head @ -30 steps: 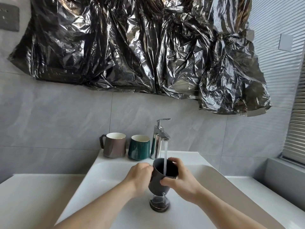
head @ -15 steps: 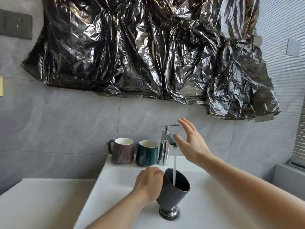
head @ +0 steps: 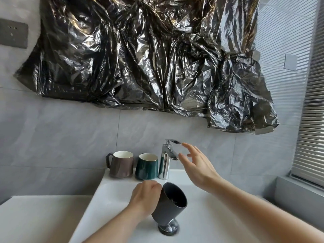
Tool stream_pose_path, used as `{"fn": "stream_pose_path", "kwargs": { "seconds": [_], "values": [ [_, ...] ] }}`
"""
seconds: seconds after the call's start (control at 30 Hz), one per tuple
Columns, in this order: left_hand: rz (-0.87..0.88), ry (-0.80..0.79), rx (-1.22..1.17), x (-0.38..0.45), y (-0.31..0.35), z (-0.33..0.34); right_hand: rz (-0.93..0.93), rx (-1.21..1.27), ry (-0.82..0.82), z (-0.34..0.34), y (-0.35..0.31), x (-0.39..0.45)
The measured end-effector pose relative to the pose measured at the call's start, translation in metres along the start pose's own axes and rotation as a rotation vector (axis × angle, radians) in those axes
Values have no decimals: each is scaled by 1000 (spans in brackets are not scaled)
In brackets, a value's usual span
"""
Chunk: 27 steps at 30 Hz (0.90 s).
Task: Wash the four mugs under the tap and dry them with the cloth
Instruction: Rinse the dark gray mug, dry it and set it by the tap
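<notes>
My left hand (head: pixel 144 194) grips a dark grey mug (head: pixel 169 207) over the white basin (head: pixel 112 193), tilted with its mouth toward me and to the right. My right hand (head: pixel 196 163) hovers open beside the chrome tap (head: pixel 165 160), fingertips just right of its raised lever. No water runs from the spout. A brown mug (head: pixel 121 164) and a green mug (head: pixel 147 166) stand upright on the ledge left of the tap. No cloth or fourth mug is in view.
The chrome drain plug (head: pixel 169 228) sits under the held mug. Crumpled black plastic sheeting (head: pixel 149 58) covers the wall above. A white counter (head: pixel 35 218) lies to the left, a window blind (head: pixel 312 102) to the right.
My right hand let go of the mug and rose to the tap lever. The water stream stopped. My left hand tilted the mug and drew it slightly back.
</notes>
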<state>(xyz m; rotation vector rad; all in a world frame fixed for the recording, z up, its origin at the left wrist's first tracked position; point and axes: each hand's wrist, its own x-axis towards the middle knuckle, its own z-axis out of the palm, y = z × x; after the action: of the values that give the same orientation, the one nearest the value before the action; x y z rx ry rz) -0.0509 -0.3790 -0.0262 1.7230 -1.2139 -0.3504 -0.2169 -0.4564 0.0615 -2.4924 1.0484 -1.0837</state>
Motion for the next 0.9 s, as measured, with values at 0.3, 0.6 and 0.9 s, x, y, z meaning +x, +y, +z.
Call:
{"fn": "stream_pose_path", "kwargs": {
  "seconds": [0.3, 0.6, 0.9],
  "values": [
    [88, 26, 157, -27, 22, -8, 110, -212, -385, -37, 49, -132],
    [275, -13, 512, -66, 65, -31, 171, -411, -329, -32, 47, -178],
    [366, -17, 877, -96, 106, -43, 201, -419, -358, -35, 43, -183]
  ]
}}
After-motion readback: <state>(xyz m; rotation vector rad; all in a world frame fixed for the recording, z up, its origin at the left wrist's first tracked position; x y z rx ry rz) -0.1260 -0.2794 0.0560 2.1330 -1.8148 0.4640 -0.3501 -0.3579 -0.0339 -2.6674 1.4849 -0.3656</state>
